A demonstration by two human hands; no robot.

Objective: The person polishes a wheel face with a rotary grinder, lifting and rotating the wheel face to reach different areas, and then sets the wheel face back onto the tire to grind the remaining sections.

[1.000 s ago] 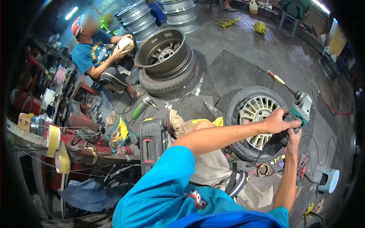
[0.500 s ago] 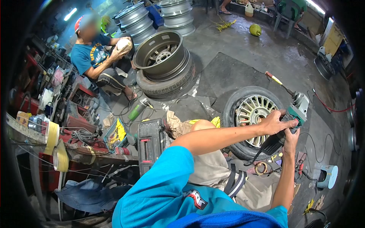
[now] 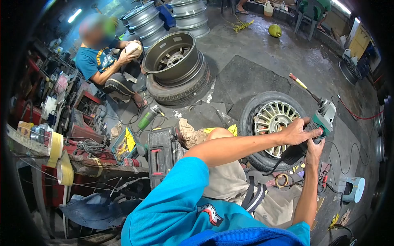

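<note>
Both of my hands are closed around a teal and black angle grinder (image 3: 324,121) with a silver head, held just right of a wheel. My left hand (image 3: 296,132) wraps the body from the left. My right hand (image 3: 314,151) grips it from below, thumb near the left fingers. A rod with a yellow and red handle (image 3: 298,81) lies beyond the grinder's head; whether it is joined to it I cannot tell. Beside my hands, the tyre (image 3: 252,119) lies flat on the floor around a spoked alloy rim (image 3: 273,117).
A person (image 3: 96,61) crouches at upper left, holding a pale round object. A bare rim (image 3: 170,53) sits on another tyre (image 3: 178,96). A green grinder (image 3: 147,118), a black toolbox (image 3: 162,151) and a bucket (image 3: 353,190) stand around me. Cords trail at right.
My hands and the grinder stay nearly in place. The crouching person's head has turned or tipped slightly, and the view has shifted a little.
</note>
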